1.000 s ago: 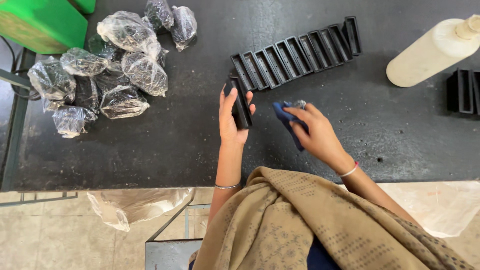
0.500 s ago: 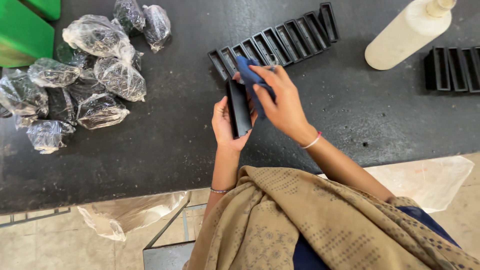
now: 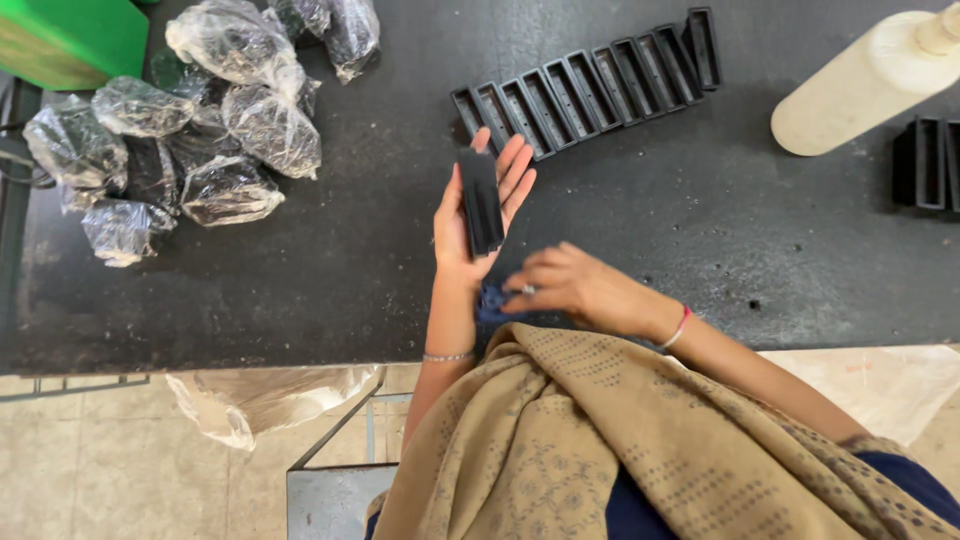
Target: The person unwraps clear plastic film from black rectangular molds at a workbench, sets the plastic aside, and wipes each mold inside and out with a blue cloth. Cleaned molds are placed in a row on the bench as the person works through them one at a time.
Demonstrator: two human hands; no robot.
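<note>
My left hand is raised palm up over the black table, with a narrow black plastic part lying along its palm and fingers. My right hand sits just below and right of it, near the table's front edge, fingers closed on a small blue cloth that is mostly hidden under them. A row of several similar black rectangular frame parts stands on edge on the table beyond my hands.
Several clear plastic bags of dark parts lie piled at the left. A green box is at the top left corner. A cream bottle lies at the upper right, with more black parts beside it.
My right hand has come down from the black part towards the table's front edge with the blue cloth. My left hand has opened flatter, showing the part on its palm.
</note>
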